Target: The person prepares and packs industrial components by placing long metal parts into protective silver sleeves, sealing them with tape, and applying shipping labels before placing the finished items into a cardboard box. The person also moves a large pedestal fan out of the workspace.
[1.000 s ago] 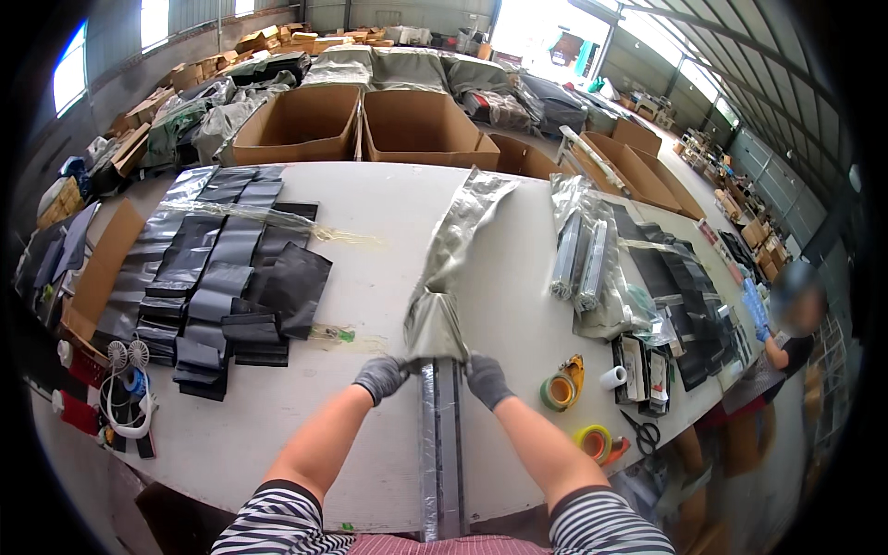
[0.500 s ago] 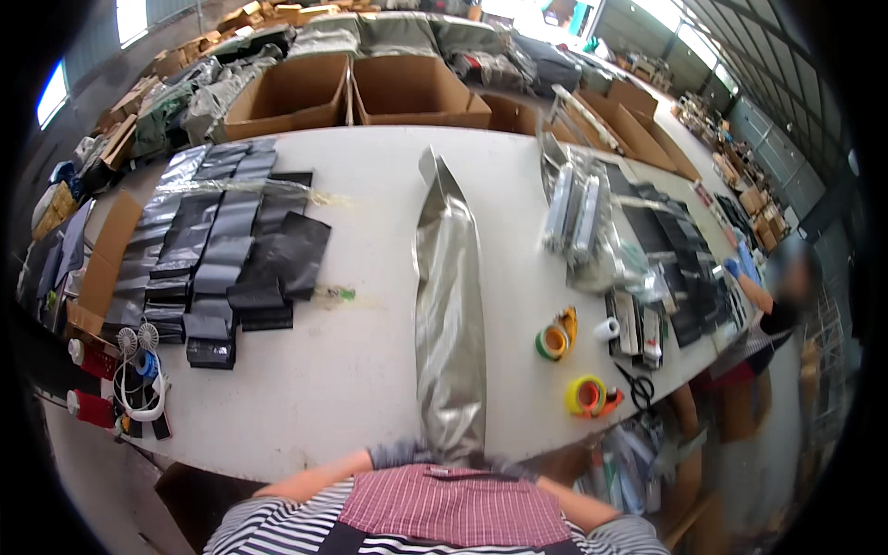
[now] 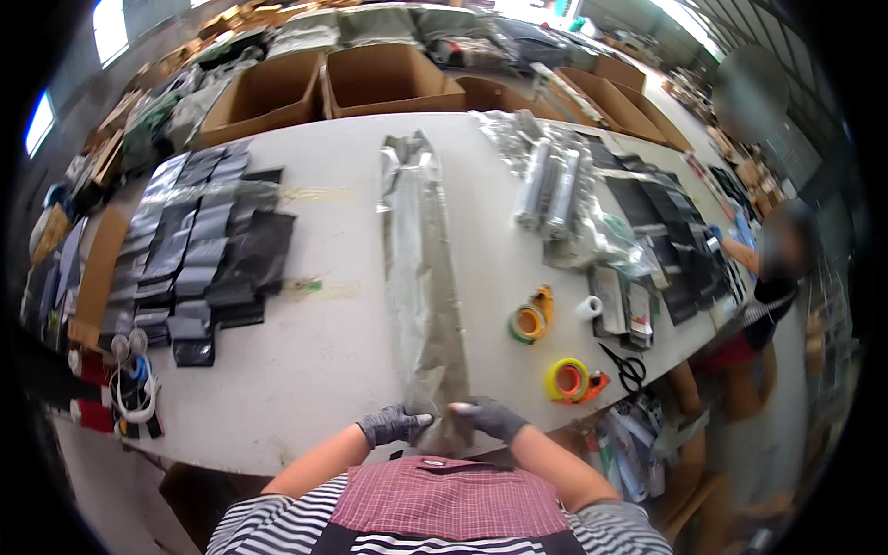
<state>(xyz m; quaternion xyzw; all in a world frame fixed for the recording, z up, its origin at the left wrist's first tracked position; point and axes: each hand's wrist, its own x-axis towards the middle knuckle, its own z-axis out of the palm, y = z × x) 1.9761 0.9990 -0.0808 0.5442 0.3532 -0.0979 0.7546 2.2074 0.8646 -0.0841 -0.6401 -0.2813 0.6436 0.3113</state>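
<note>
A long, narrow silver-grey plastic bag [image 3: 421,277] stretches from the middle of the white table [image 3: 342,370] to its near edge. Its far end has a crumpled, uneven edge. At the near end my left hand [image 3: 393,425], in a grey glove with bare fingertips, is closed on the left side of the bag. My right hand [image 3: 492,419], gloved alike, pinches the right side, thumb on top. The fingers beneath the bag are hidden.
Stacked dark plastic bags [image 3: 190,240] lie left. To the right are silver rolls [image 3: 555,190], tape dispensers [image 3: 530,322], [image 3: 573,381], black scissors [image 3: 629,368] and dark bags [image 3: 661,213]. Open cardboard boxes [image 3: 393,79] line the far edge. A co-worker [image 3: 777,268] stands at the right.
Both my hands have come forward from my body into view, holding the bag's near end. The bag's far end has changed from a pointed, folded tip to a wider, crumpled edge.
</note>
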